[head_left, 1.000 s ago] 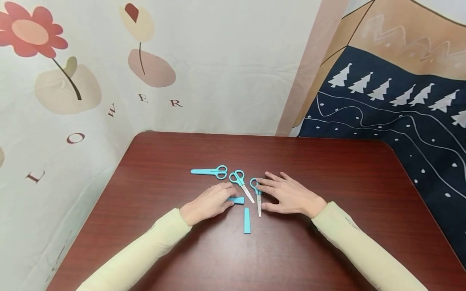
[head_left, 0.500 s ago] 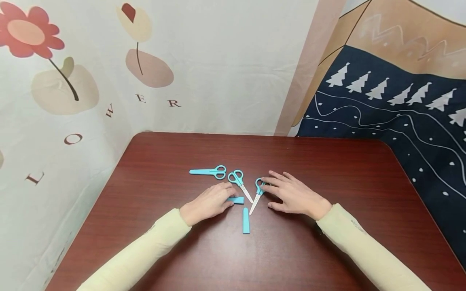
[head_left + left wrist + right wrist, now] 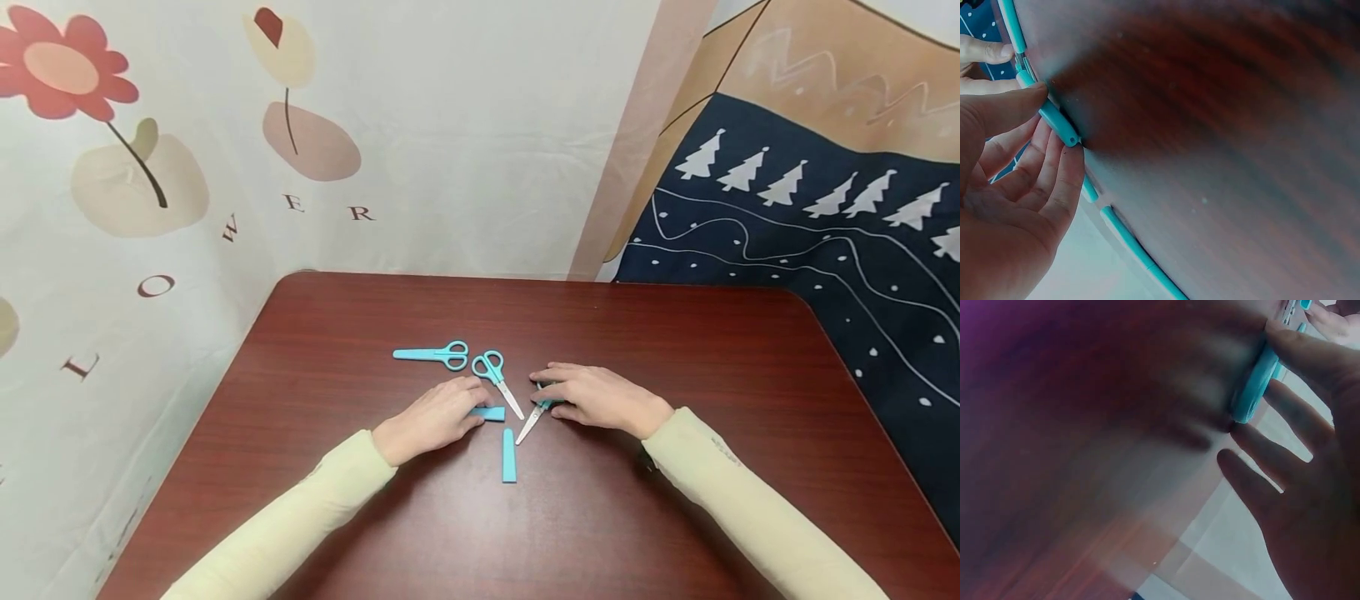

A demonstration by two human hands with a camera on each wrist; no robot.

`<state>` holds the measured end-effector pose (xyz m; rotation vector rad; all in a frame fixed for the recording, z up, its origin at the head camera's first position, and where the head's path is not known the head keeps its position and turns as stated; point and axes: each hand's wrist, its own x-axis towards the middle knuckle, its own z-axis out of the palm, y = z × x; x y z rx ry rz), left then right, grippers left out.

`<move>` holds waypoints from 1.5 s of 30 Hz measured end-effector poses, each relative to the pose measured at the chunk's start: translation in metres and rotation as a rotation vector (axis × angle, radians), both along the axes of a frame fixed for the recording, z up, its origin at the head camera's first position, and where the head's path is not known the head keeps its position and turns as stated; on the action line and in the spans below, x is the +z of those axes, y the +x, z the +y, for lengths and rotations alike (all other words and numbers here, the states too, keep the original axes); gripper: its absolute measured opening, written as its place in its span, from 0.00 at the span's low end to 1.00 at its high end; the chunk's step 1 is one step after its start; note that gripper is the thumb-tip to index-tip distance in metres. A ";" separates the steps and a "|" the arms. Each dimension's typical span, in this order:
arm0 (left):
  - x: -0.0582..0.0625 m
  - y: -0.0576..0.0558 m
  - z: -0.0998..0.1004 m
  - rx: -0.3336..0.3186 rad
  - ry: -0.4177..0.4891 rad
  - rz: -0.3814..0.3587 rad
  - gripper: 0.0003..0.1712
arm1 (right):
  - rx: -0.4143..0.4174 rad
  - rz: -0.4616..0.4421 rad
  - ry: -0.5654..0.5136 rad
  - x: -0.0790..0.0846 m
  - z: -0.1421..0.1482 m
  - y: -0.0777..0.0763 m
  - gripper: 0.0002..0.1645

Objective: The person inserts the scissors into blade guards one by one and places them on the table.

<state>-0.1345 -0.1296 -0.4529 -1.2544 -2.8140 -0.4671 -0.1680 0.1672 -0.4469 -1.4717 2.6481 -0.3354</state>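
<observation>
In the head view my left hand [image 3: 435,421] pinches a turquoise scissors sheath [image 3: 492,413] flat against the table. Seen from the left wrist, the thumb lies on top of that sheath [image 3: 1058,123] and the fingers reach along its far side. My right hand [image 3: 603,398] holds a pair of scissors [image 3: 529,425] by its turquoise handle, bare blades pointing toward the near left. The thumb touches the handle [image 3: 1255,387] in the right wrist view; the fingers hide much of its loops. A second loose sheath [image 3: 509,458] lies just below the blade tips.
Another pair of bare-bladed scissors [image 3: 497,379] lies between the hands, slightly farther back. To its left are sheathed scissors [image 3: 423,354], lying sideways. All rest on a dark red-brown table [image 3: 360,308], with a printed curtain [image 3: 465,150] behind its far edge.
The scissors under my right hand have swung, their tips turning from straight toward me to the near left. The right fingers have drawn in around the handle. My left hand stays put.
</observation>
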 end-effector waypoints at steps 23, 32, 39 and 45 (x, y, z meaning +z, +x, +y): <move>0.001 0.001 0.005 -0.005 -0.006 0.011 0.08 | -0.066 0.100 -0.046 0.001 0.018 0.019 0.11; 0.006 0.004 0.004 -0.021 0.068 0.020 0.09 | -0.134 0.116 -0.173 0.004 0.023 0.030 0.10; 0.012 0.008 0.005 0.001 0.091 -0.016 0.09 | -0.193 0.140 -0.230 0.008 0.024 0.035 0.10; 0.015 0.012 0.003 0.022 0.138 -0.037 0.08 | -0.202 0.191 -0.263 0.007 0.023 0.039 0.10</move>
